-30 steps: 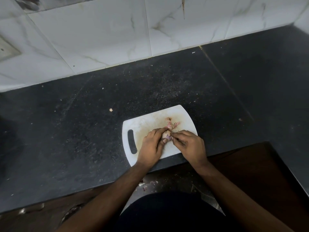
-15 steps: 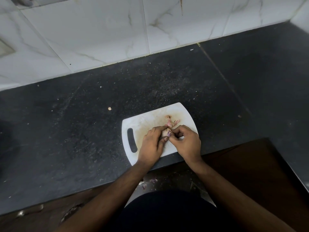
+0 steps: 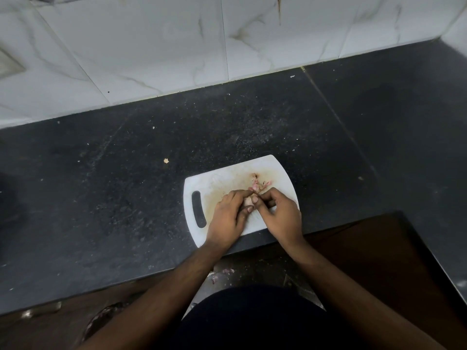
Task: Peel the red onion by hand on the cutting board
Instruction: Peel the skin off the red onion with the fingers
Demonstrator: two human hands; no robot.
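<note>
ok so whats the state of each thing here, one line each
red onion: mostly hidden, held between both hands over the board
left hand: fingers curled round the onion
right hand: fingertips pinching at the onion
cutting board: flat on the counter, stained, near edge overhanging slightly
onion peel scraps: loose on the board beyond the hands
counter: dark, speckled with crumbs

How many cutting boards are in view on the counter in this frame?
1. The white cutting board lies at the near edge of the dark counter, its handle slot on the left, partly covered by the left hand and right hand.
</note>
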